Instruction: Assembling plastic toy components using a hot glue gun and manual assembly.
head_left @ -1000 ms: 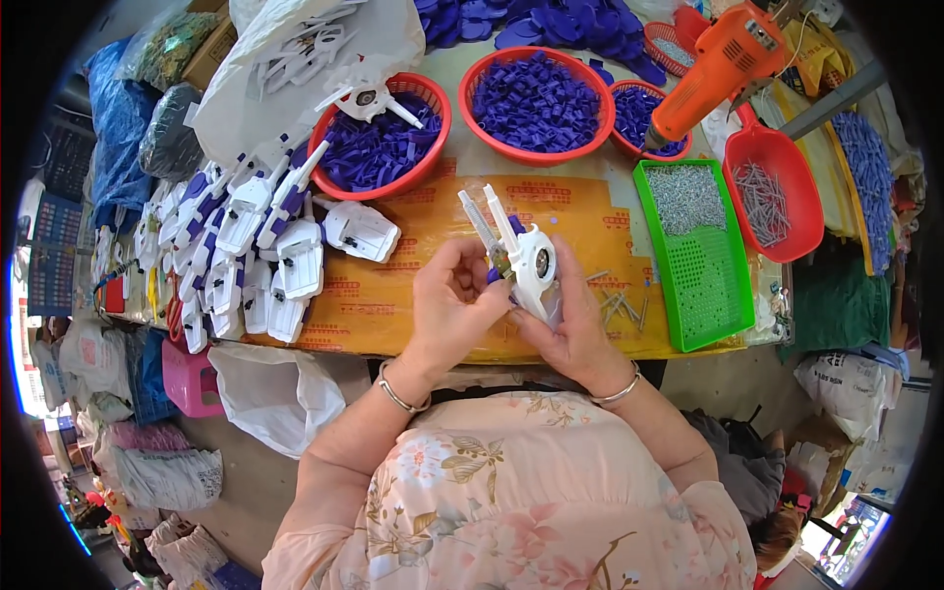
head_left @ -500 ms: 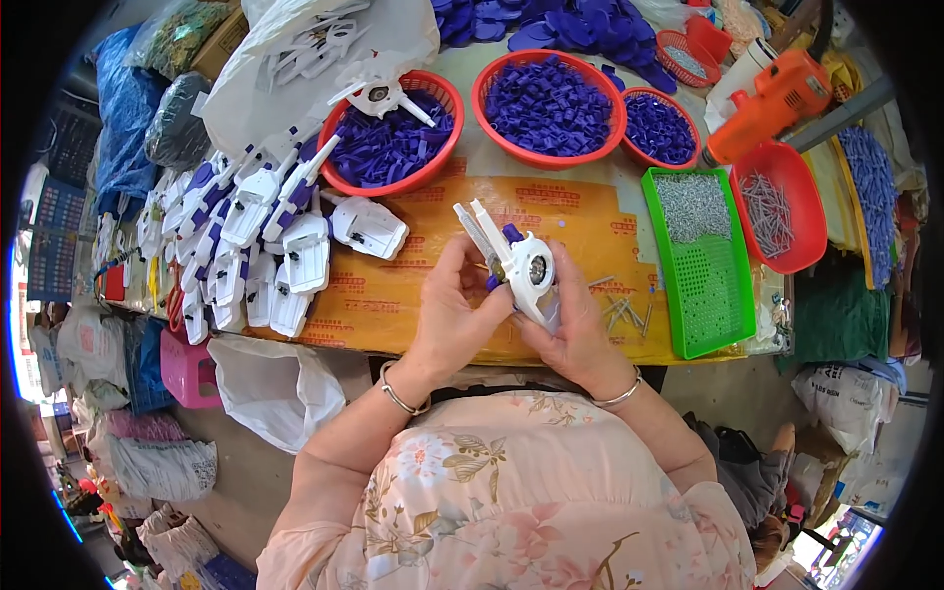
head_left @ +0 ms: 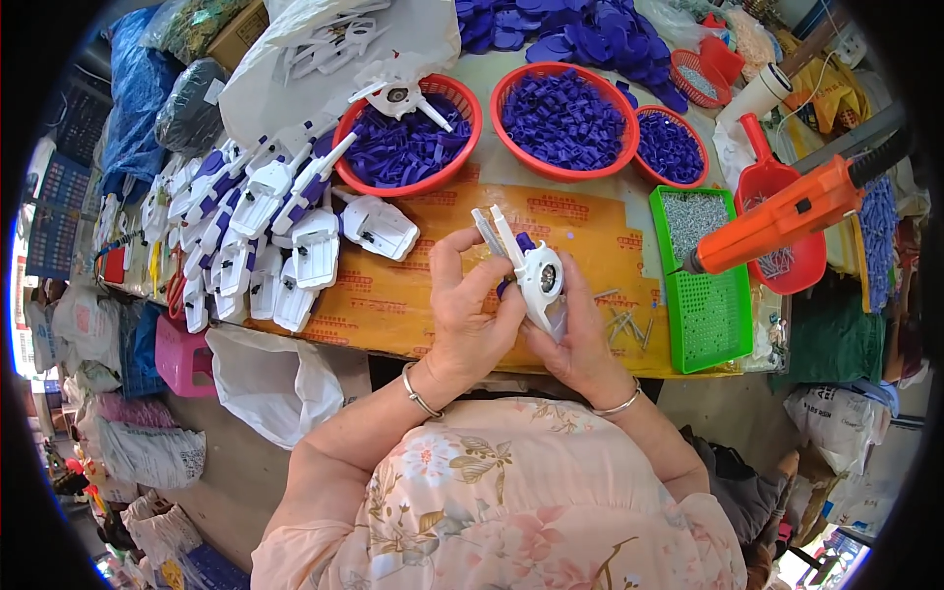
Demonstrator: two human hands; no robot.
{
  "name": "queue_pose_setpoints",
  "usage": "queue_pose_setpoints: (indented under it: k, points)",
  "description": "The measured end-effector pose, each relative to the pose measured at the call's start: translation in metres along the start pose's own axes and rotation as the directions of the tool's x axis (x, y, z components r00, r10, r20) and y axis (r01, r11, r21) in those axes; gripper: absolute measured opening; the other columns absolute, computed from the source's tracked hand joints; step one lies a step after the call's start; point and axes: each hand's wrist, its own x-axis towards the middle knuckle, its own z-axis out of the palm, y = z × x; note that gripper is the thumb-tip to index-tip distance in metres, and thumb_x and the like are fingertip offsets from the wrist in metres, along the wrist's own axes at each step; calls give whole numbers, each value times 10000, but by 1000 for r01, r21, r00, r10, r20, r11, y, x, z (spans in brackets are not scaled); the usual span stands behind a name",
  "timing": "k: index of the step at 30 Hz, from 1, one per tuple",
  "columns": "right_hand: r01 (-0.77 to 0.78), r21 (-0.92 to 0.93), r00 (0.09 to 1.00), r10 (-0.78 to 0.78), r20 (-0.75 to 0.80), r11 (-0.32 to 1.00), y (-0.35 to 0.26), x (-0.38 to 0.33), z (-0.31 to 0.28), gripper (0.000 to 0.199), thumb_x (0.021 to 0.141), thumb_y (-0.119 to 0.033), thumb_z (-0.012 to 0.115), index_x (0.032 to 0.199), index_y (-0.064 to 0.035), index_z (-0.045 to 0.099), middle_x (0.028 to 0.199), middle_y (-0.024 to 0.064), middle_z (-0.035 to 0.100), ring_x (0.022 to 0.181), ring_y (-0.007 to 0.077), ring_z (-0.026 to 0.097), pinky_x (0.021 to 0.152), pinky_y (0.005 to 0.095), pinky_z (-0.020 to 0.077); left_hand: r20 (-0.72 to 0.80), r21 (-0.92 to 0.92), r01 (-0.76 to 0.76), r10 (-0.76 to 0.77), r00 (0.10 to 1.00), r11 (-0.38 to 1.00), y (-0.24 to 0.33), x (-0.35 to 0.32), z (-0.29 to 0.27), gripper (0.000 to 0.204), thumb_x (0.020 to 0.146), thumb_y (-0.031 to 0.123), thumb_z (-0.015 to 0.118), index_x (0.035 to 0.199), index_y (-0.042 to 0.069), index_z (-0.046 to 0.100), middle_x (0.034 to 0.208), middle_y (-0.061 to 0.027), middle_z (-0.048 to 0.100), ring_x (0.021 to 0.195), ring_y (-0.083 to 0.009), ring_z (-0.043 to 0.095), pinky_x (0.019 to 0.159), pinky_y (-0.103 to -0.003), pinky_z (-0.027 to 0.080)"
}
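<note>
Over the front of the table, a white plastic assembly with a dark round hub, purple pieces and two long prongs is held between my hands. My right hand grips its right side and lower end. On its left side, my left hand has thumb and fingers closed together against the part; what lies under the fingertips is partly hidden. Several loose metal pins lie just beyond my right hand. Similar white plastic bodies with purple pieces are heaped to the left.
Red baskets of purple pieces line the back, and one white part rests on the left basket. An orange power screwdriver hangs over a green tray of small metal pieces. Beside it, a red scoop holds pins.
The orange screwdriver has swung toward me and now hangs lower, over the green tray. My left fingers have shifted on the assembly, with the hand turned and its knuckles higher.
</note>
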Motion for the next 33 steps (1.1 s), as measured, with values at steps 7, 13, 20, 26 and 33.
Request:
queue_pose_setpoints:
  k: [7, 13, 20, 26, 33]
  points:
    - [6, -16, 1000, -6, -8, 1000, 0, 0, 0, 808, 738, -101, 706, 1375, 66, 238, 1173, 282, 496, 1057, 413, 537, 870, 410, 466, -21, -42, 28, -29, 999, 999, 0, -1, 2, 218, 674, -89, 627, 868, 10, 633, 1071, -167, 503, 981, -279, 522, 772, -331, 465]
    - [13, -42, 1000, -13, 3, 999, -1, 1, 0, 823, 728, -94, 713, 1380, 59, 235, 1158, 268, 505, 1034, 401, 546, 849, 401, 475, -21, -55, 53, -54, 998, 997, 1, -4, 3, 172, 706, -101, 603, 848, -4, 611, 1042, -139, 500, 937, -223, 534, 747, -290, 474]
    - [46, -77, 999, -48, -19, 996, -3, 0, 0, 821, 722, -90, 714, 1378, 57, 243, 1157, 253, 506, 1015, 383, 549, 829, 397, 480, -56, -89, 8, -13, 998, 996, 1, -5, 5, 188, 692, -128, 572, 844, -17, 567, 992, -153, 510, 843, -250, 539, 677, -299, 466]
    - [50, -98, 998, -52, -18, 994, -2, 0, 1, 808, 724, -88, 714, 1370, 60, 252, 1148, 253, 513, 1015, 384, 553, 828, 396, 481, -19, -131, 90, -94, 995, 987, 3, -6, 2, 169, 713, -95, 592, 858, -10, 583, 1024, -126, 529, 918, -216, 531, 789, -297, 449]
    - [21, -20, 1000, -21, -18, 1000, 0, 1, 0, 793, 741, -94, 703, 1371, 55, 246, 1163, 268, 508, 1046, 398, 550, 849, 397, 478, -15, -122, 68, -70, 997, 990, 7, -3, 0, 217, 695, -91, 591, 895, -7, 584, 1028, -128, 530, 921, -227, 531, 800, -304, 442]
